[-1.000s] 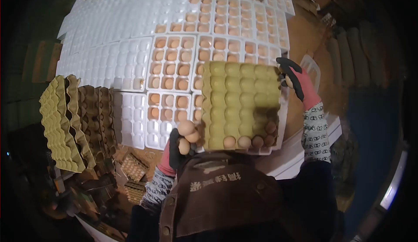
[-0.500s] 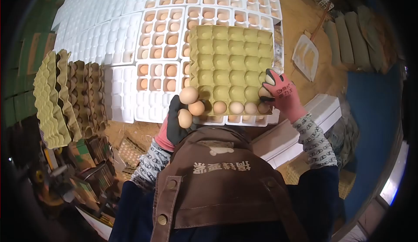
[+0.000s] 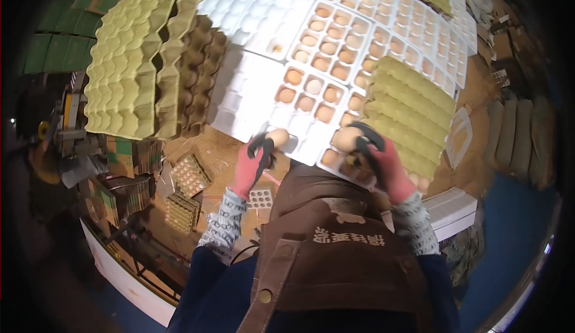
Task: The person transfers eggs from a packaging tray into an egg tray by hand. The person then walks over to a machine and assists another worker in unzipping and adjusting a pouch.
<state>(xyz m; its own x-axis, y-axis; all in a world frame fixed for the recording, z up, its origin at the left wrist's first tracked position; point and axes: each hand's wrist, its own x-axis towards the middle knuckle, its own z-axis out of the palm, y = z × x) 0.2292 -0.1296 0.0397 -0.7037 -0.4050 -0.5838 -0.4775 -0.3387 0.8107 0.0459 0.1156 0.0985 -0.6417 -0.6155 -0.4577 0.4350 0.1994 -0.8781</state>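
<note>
My left hand, in a red and black glove, is closed on a light brown egg over the near edge of a white foam tray. My right hand, gloved alike, grips a pale egg beside the near left corner of the yellow-green pulp egg tray. This pulp tray lies on top of white trays, with a few eggs along its near edge. Brown eggs fill several cups of the foam tray between my hands; its nearest cups show bare.
A stack of pulp trays stands on edge at the left, some holding eggs. More white foam trays cover the table beyond. Egg trays and cartons sit on the floor at lower left. Grey sacks and a white dustpan are at the right.
The view has turned left. My left hand has moved left from the pulp tray, with one egg now showing instead of three. My right hand has come from the tray's right edge to its left.
</note>
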